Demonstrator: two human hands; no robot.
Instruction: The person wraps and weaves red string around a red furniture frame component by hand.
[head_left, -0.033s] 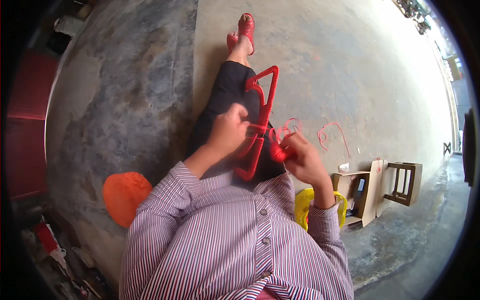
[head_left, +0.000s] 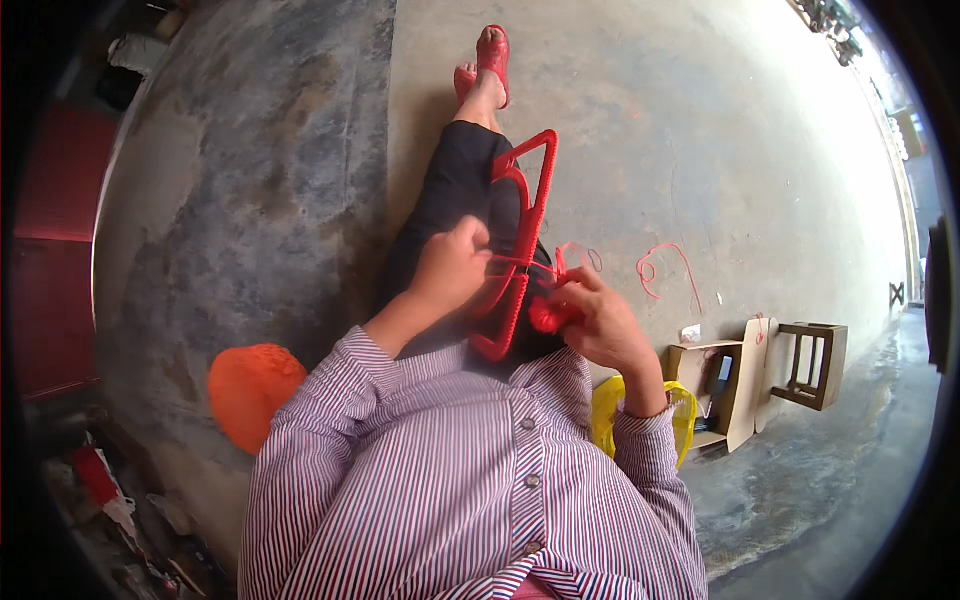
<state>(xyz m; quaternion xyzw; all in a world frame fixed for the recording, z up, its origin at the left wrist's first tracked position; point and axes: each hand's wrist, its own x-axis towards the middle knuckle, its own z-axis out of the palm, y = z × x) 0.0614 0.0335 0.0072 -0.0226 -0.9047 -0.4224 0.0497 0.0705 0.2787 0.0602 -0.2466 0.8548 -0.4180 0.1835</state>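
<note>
Across my lap lies a red frame (head_left: 519, 285) with long straight sides and curved inner pieces; its edges look ridged, as if wrapped in cord. At its left my left hand (head_left: 452, 262) is closed, pinching a strand of red cord (head_left: 530, 262) that runs across the frame's middle. On the other side my right hand (head_left: 606, 322) is closed round a small bundle of red cord (head_left: 548, 316). Loose loops of the same cord trail beyond the right fingers. Some of the fingertips are blurred or hidden.
A loose red cord (head_left: 670, 258) curls on the concrete floor to the right. Nearer stand an open cardboard box (head_left: 745, 385), a small wooden stool (head_left: 812, 365) and a yellow plastic bag (head_left: 686, 425). An orange round item (head_left: 250, 385) sits at my left.
My right hand and the cord bundle have shifted slightly left and nearer to me. My left hand has dropped a little. The strand across the frame lies differently; the frame stays in place.
</note>
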